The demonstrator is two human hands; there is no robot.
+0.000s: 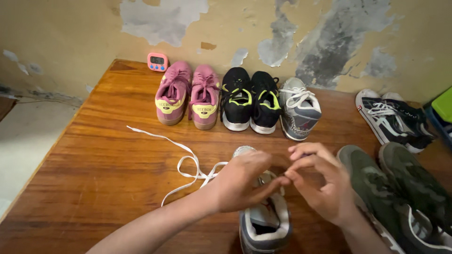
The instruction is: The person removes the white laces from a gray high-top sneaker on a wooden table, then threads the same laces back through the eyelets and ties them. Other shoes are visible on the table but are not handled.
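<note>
Two hands, the left hand (245, 181) and right hand (320, 183), are pinched together over a grey shoe (264, 225) on the table (94, 160), its white lace (181, 162) trailed leftward.

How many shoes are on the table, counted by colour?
Pink shoes: 2
Black shoes with yellow-green trim: 2
Grey shoes: 2, one at the wall, one under both hands
Dark navy shoes with white laces: 2
Green camouflage shoes: 2
Total: 10
</note>
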